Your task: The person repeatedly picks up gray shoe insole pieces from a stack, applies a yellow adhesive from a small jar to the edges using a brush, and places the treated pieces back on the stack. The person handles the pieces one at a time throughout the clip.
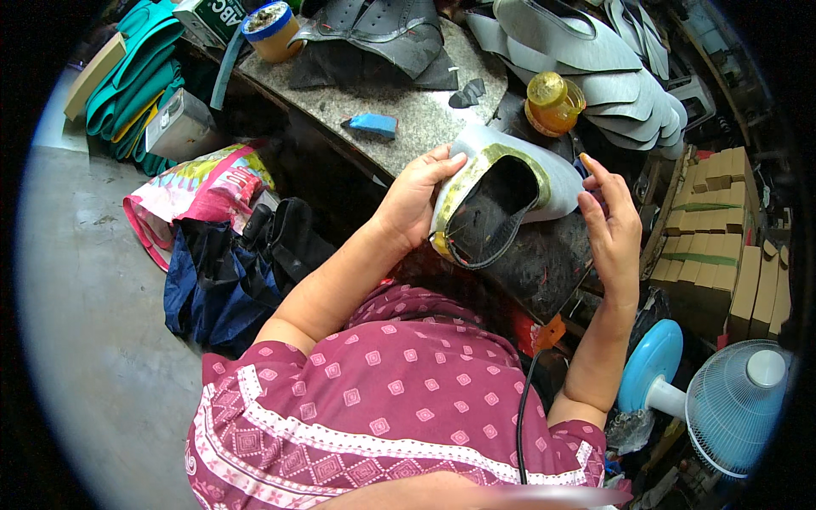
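Note:
My left hand [418,194] grips the left edge of a shoe upper [557,183], thumb on top. The upper is pale grey, with yellow-green glue smeared around its opening and a dark inside. At its right side my right hand [614,223] is raised with curled fingers. A small dark-blue bit [581,167] shows by its fingertips; most of it is hidden, so I cannot make out what it is. Just beyond the upper stands a jar of amber glue [554,115]. On the worktop [336,106] lies a small blue block [372,126].
Black shoe uppers [382,38] and a tub [270,32] sit at the back of the worktop. Grey cut pieces [625,85] are stacked at far right. Tan blocks [701,225] and a fan [738,408] stand on the right. Bags [225,272] lie at left.

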### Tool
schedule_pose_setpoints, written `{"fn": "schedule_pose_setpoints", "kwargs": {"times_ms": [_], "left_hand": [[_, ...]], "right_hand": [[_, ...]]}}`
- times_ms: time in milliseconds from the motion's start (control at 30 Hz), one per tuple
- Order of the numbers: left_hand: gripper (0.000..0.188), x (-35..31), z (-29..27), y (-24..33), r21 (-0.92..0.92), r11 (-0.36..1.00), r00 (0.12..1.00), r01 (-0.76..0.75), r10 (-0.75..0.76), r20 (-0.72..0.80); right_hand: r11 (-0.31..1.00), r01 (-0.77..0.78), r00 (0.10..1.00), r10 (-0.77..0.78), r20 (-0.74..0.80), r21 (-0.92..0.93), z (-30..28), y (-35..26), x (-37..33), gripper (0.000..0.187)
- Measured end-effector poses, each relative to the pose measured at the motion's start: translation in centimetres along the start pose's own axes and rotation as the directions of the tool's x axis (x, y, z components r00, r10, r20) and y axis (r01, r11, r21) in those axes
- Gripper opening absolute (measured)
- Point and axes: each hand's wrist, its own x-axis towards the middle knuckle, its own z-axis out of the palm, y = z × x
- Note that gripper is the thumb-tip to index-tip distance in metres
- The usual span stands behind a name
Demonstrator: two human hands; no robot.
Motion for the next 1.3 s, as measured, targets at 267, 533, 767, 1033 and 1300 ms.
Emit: {"fn": "schedule_pose_setpoints", "kwargs": {"times_ms": [267,533,767,1033,1300], "left_hand": [[0.032,-0.3,2.2,1.1,-0.284,0.935,0.976,0.214,-0.215,0.029],[0.029,2.1,-0.5,2.3,-0.192,0.925,0.935,0.328,-0.287,0.21],[0.059,3.4,-1.7,2.2,-0.059,0.979,0.964,0.193,-0.178,0.197],[0.042,4.6,-3.5,1.2,-0.022,0.98,0.923,0.2,-0.181,0.34],[0.033,5.2,-3.6,1.4,-0.089,0.961,0.919,0.262,-0.22,0.326]], "right_hand": [[0.928,0.298,0.947,-0.256,0.196,-0.226,2.3,2.0,0.6,0.119],[0.894,-0.155,0.984,0.1,0.149,0.42,1.8,2.7,0.2,0.091],[0.975,0.196,0.976,-0.204,0.072,0.103,-7.5,-4.0,3.6,0.076],[0.825,0.36,0.895,-0.438,-0.09,-0.435,-14.5,-4.9,16.8,0.059],[0.763,0.364,0.823,-0.532,-0.199,-0.535,-11.8,2.3,33.7,0.055]]}}
